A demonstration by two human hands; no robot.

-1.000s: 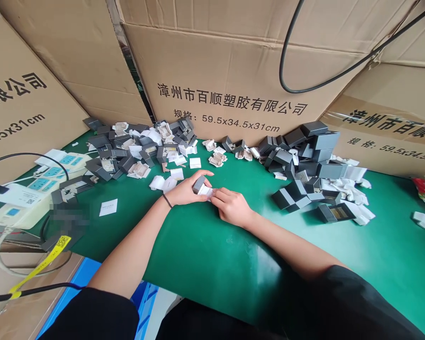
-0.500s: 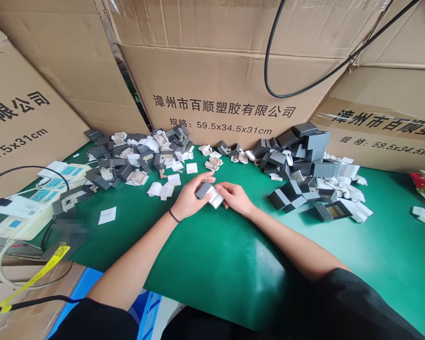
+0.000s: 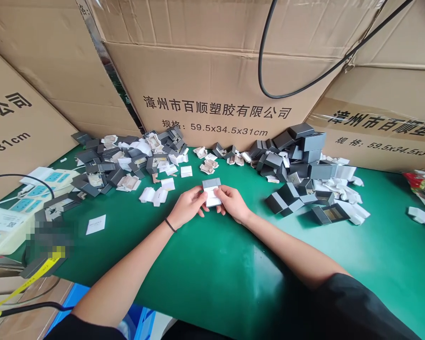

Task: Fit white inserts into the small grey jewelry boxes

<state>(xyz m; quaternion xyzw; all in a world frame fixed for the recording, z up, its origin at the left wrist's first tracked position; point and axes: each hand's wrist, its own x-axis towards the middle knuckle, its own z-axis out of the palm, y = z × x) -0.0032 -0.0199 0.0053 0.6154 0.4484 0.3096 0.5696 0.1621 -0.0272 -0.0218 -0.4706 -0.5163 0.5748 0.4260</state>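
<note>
Both hands hold one small box (image 3: 211, 191) with a grey end and a white body, just above the green table mat (image 3: 212, 264). My left hand (image 3: 188, 207) grips its left side with curled fingers. My right hand (image 3: 233, 202) pinches its right side. A black band circles my left wrist. A heap of grey boxes and white inserts (image 3: 127, 158) lies to the far left, and a second heap of grey boxes (image 3: 297, 163) lies to the right.
Large cardboard cartons (image 3: 212, 89) wall in the back of the table, with a black cable (image 3: 286, 85) looping over them. White power strips (image 3: 31, 189) and cables lie at the left edge. A loose white card (image 3: 96, 224) lies on the mat. A blue bin (image 3: 141, 316) shows below the table edge.
The box has been turned from a tilted grey-side view to lie flat with its white face up, and both hands have shifted slightly on it. The camera has drifted, moving the scene left.
</note>
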